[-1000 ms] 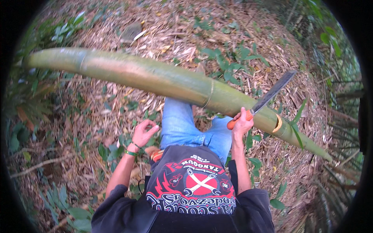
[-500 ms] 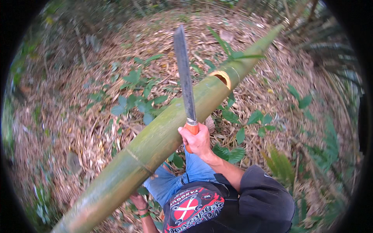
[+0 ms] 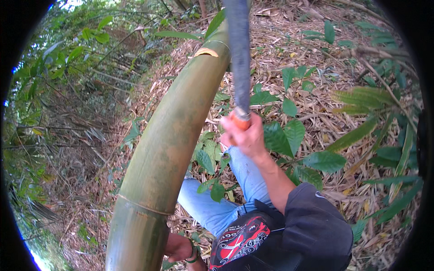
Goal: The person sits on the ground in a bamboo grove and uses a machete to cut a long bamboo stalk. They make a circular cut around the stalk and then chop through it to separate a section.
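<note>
A thick green bamboo pole (image 3: 169, 131) slants up and away in front of me, with a pale cut notch (image 3: 206, 52) near its far end. My right hand (image 3: 248, 137) is closed around the orange handle (image 3: 241, 121) of a machete. The long dark machete blade (image 3: 240, 54) points upward and away, just right of the bamboo, and its tip runs out of the top of the view. Low down, my left hand (image 3: 177, 246) is against the right underside of the bamboo, below the node ring. The bamboo hides its fingers.
Dry bamboo leaves and litter (image 3: 289, 49) cover the ground. Broad green leaves (image 3: 289, 135) grow close to my right forearm, and longer fronds (image 3: 361, 99) stand farther right. Dense brush (image 3: 68, 122) lies on the left. My jeans-clad leg (image 3: 248, 176) is beside the bamboo.
My view has turned, so the bamboo now stands steeper and farther left at its far end. The machete has shifted right and its blade looks closer. My right hand still grips the handle.
</note>
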`<state>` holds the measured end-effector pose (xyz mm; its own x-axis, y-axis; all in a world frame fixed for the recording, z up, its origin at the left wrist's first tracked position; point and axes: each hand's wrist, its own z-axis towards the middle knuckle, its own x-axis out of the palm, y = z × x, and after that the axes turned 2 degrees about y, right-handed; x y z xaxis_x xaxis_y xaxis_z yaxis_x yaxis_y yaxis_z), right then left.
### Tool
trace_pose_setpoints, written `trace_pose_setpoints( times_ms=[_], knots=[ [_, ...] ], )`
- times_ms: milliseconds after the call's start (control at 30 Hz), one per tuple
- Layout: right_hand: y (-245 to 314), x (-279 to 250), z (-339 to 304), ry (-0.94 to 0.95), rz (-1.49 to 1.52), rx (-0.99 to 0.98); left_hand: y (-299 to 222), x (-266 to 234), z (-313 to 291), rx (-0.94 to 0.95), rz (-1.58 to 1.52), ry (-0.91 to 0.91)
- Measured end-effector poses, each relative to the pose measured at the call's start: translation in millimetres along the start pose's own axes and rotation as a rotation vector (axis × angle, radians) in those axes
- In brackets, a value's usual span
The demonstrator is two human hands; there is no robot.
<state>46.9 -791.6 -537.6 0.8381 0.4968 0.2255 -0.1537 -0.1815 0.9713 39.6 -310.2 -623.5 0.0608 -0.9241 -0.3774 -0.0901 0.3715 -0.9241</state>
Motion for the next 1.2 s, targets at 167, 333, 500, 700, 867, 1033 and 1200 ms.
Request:
trace_pose_setpoints(
  times_ms=[167, 333, 500, 700, 867, 1033, 1200],
  knots=[
    [-32.3, -69.9, -6.0, -0.2, -0.171, -0.006, -6.4, 18.8, 16.0, 0.117, -0.131, 0.003],
    [-31.6, -69.5, -7.9, -0.15, -0.078, -0.007, -18.2, 34.6, 23.8, 0.171, -0.233, -0.025],
    [-53.4, -80.1, 15.6, -0.136, -0.321, 0.033, -27.9, 41.4, 23.0, 0.176, -0.263, -0.059],
    [-54.9, -81.2, 57.3, -0.086, -0.557, -0.016, -46.6, 59.1, 33.3, 0.16, -0.276, -0.066],
    [68.3, -46.3, 89.2, -0.11, -0.408, -0.352, -42.5, 62.3, 38.6, 0.171, -0.292, -0.064],
    [-7.4, -60.9, 100.6, -0.076, -0.491, -0.412, -41.7, 67.9, 44.4, 0.179, -0.313, -0.031],
    [-73.5, -76.9, 113.9, 0.06, -0.882, -0.08, -38.4, 59.9, 48.0, 0.223, -0.372, -0.01]
  ],
)
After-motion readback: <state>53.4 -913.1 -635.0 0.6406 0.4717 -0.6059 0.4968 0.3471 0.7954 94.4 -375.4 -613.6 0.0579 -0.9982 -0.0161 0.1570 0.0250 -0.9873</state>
